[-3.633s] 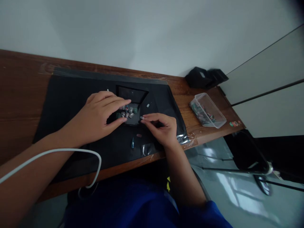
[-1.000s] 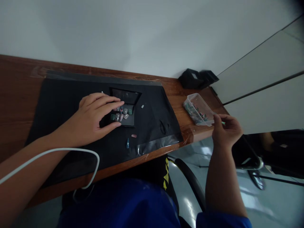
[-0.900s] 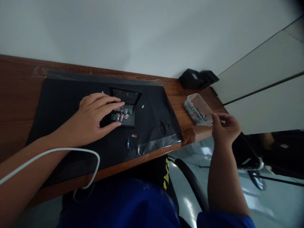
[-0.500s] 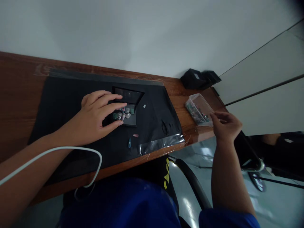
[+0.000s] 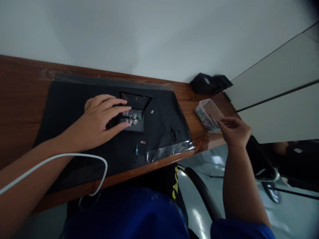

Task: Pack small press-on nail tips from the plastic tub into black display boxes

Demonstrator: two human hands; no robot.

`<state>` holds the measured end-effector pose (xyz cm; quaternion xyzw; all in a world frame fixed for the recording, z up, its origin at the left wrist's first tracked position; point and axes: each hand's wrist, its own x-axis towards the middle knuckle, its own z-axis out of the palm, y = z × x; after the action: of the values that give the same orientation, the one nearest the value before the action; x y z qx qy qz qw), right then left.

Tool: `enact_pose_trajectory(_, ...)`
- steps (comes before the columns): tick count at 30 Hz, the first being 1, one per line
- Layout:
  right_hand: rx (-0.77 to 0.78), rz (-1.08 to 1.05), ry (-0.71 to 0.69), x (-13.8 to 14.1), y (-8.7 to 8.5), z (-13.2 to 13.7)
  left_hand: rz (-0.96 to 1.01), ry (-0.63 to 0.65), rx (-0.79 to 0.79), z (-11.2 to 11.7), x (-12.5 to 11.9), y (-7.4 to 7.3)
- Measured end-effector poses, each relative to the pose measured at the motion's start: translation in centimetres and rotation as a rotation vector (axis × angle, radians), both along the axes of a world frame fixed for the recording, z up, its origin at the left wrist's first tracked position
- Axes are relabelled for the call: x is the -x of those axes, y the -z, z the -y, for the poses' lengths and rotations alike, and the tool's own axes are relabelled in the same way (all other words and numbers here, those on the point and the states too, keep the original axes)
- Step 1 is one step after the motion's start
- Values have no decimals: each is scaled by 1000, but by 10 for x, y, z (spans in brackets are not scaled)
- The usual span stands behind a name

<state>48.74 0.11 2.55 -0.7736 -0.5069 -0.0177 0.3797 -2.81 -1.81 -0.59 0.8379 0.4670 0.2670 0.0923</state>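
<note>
My left hand (image 5: 99,121) rests with fingers spread on the small open black case (image 5: 134,113), which holds several little coloured pieces (image 5: 131,118). Its lid stands up at the back. My right hand (image 5: 234,131) is off to the right at the near end of a clear plastic tub (image 5: 208,114) of small coloured bits. Its fingers are curled in a pinch at the tub's rim, and what they hold is too small to make out. A small blue piece (image 5: 136,150) and a pink piece (image 5: 143,142) lie loose on the black mat (image 5: 64,109).
The mat covers a brown wooden desk (image 5: 20,96) against a white wall. A black holder (image 5: 210,83) sits at the back right corner. A white cable (image 5: 62,157) loops over my left arm. A chair arm (image 5: 199,189) is below the desk edge.
My right hand left the black case, swung right to the plastic tub and in the last second dipped to its near rim. My left hand stayed on the case.
</note>
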Motion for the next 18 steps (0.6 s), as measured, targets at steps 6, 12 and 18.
enact_pose_trajectory(6,126,121,-54,-5,-1,2,20,60,22,-2,2,0)
enact_pose_trajectory(12,195,35,-177,-10,0,-4,11,76,-4,-5,4,6)
enact_pose_trajectory(18,212,-27,-196,-9,-1,-7,34,48,-14,-3,3,6)
